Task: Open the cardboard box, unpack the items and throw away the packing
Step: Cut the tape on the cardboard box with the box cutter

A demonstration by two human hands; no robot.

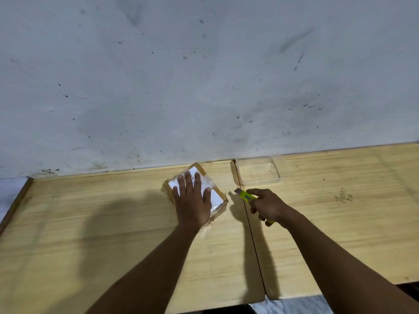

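A small cardboard box, wrapped in clear tape and bearing a white label, lies on the wooden table near the wall. My left hand rests flat on top of it, fingers spread, pressing it down. My right hand is just to the right of the box and grips a yellow-green utility knife. The knife's tip points toward the box's right side, a short gap away from it.
Two wooden table tops meet at a seam right of the box. A clear plastic tray sits against the stained white wall behind the knife. The table's front edge runs near the bottom.
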